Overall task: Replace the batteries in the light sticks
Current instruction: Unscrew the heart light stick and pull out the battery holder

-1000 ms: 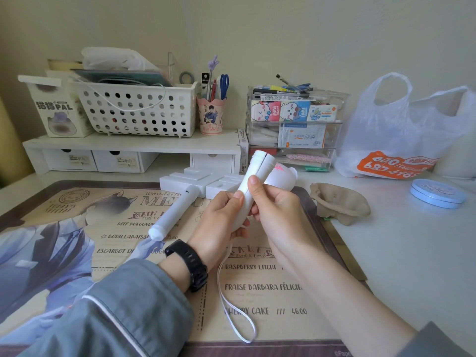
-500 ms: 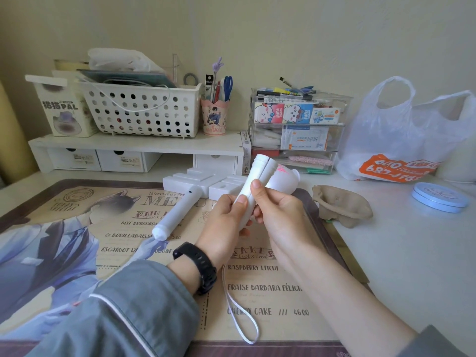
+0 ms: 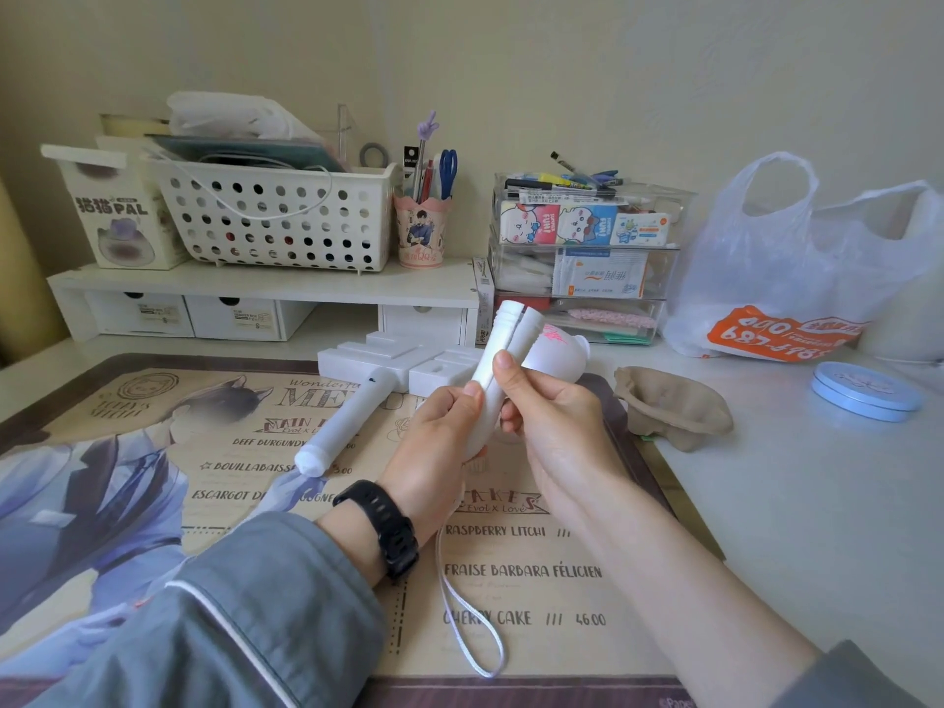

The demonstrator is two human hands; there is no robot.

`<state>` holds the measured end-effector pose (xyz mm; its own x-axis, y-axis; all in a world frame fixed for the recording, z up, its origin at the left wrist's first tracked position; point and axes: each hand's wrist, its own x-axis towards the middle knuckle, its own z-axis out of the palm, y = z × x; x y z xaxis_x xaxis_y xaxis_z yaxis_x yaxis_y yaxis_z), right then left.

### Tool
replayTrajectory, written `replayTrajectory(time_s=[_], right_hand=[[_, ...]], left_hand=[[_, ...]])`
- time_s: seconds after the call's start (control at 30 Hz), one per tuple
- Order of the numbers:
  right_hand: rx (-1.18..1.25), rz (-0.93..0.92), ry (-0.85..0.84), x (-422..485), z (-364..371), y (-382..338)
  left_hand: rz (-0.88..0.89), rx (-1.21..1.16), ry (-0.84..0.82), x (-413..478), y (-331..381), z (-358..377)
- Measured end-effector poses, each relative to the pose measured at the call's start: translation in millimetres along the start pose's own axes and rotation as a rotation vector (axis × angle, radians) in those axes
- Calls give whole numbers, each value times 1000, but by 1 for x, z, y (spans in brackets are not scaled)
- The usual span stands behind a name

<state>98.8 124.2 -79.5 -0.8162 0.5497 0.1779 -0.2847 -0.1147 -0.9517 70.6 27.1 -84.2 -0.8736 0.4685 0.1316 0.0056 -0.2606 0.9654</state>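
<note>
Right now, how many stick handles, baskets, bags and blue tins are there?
Stick handles: 2, one held, one lying down
Baskets: 1
Bags: 1
Blue tins: 1
Total: 5

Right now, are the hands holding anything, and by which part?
Both hold one white light stick by its handle: left hand grips the lower shaft, right hand pinches mid-shaft, thumb on the lengthwise seam. Threaded end free above.
</note>
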Motion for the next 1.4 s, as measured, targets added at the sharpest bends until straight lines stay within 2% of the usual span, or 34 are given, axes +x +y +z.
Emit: replayTrajectory(time_s=[0.2, 0.5, 0.73, 0.87, 0.93, 1.0, 1.17, 1.23, 1.27, 1.33, 1.4], right_hand=[[-95, -91, 59, -10, 5, -3], [-83, -129, 154, -14, 9, -4], [-75, -34, 73, -5, 3, -14], [-36, -36, 65, -1, -8, -33], [8, 84, -30, -1, -18, -44], [-12, 206, -217, -1, -30, -51], [-396, 337, -581, -2, -50, -45], [-474, 296, -595, -4, -45, -40], [-489, 237, -545, -3, -42, -38], [-520, 17, -375, -1, -35, -33], [-612, -284, -184, 1, -31, -28]], left_hand=[[60, 132, 65, 0, -4, -1], [106, 122, 138, 6, -9, -3], [-72, -258, 46, 12, 1, -9], [-95, -427, 145, 21, 7, -21], [-82, -498, 199, 23, 11, -27], [-55, -552, 240, 23, 17, -30], [1, -512, 268, 21, 24, -33], [-32, -495, 239, 20, 24, -34], [-60, -493, 211, 19, 24, -33], [-123, -508, 112, 16, 23, -31], [-179, -483, -3, 13, 22, -28]])
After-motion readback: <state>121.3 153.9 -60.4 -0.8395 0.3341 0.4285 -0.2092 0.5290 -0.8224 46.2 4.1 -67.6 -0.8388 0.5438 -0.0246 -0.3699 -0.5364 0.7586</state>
